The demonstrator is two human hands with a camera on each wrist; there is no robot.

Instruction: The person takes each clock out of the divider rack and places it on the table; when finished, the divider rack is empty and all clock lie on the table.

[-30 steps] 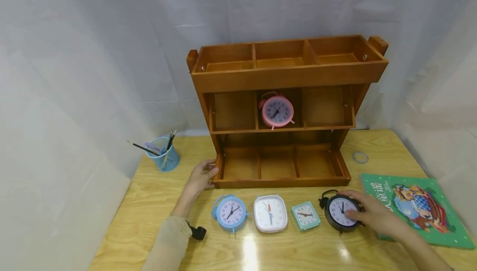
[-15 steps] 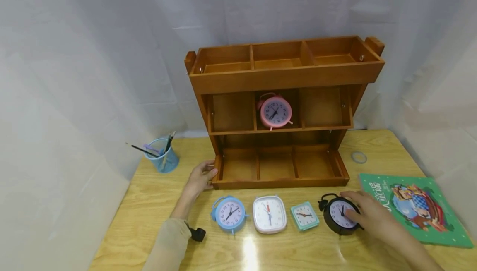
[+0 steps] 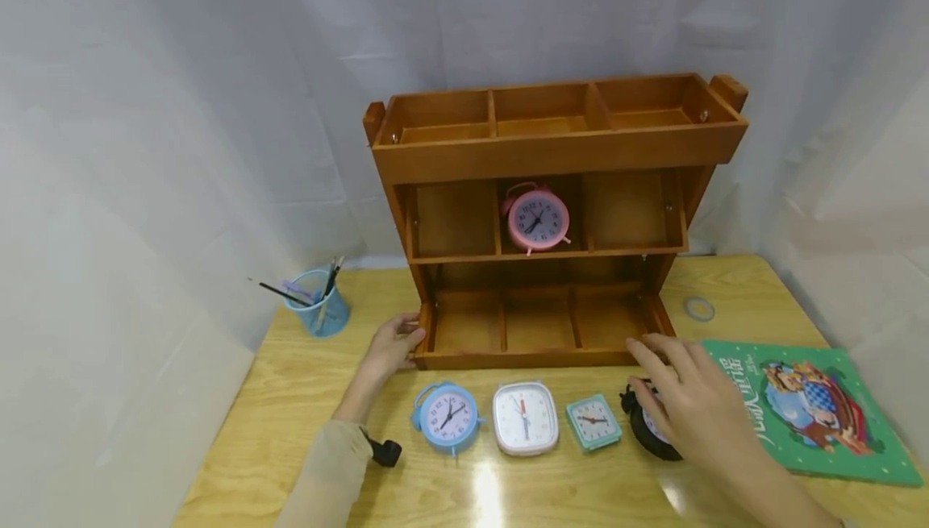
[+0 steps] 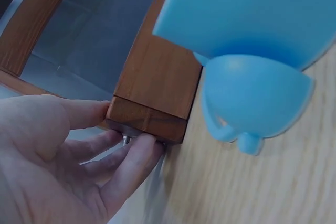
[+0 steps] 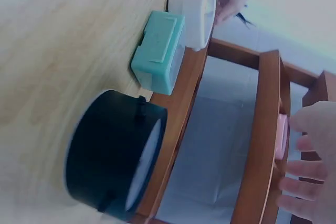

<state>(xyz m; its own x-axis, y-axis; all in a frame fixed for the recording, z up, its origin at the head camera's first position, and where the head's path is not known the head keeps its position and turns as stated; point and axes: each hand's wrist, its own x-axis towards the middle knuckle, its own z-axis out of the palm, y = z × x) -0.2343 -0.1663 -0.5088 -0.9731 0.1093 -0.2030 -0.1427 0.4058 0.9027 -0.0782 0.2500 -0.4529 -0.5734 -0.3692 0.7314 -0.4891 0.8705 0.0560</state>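
Note:
My left hand (image 3: 390, 348) grips the lower left end of a brown wooden three-tier shelf (image 3: 547, 358); in the left wrist view, thumb and fingers pinch its corner (image 4: 152, 119). Fingers spread, my right hand (image 3: 693, 403) hovers over a black twin-bell alarm clock (image 3: 646, 433) and partly hides it. That clock's dark round body (image 5: 113, 148) sits apart from the hand in the right wrist view. To its left are a small mint square clock (image 3: 593, 421), a white square clock (image 3: 526, 417) and a blue alarm clock (image 3: 448, 417). A pink alarm clock (image 3: 539, 220) sits in the middle tier's centre compartment.
A green picture book (image 3: 835, 399) lies at the right, partly behind my right hand. Behind it is a small grey ring (image 3: 699, 309). At the back left stands a blue mesh cup (image 3: 324, 315) with pens and brushes. A pale curtain (image 3: 218, 109) hangs behind the shelf.
My right hand has let go of the black clock and lifted off it, moving forward and slightly left with fingers spread. The left hand keeps its hold on the shelf.

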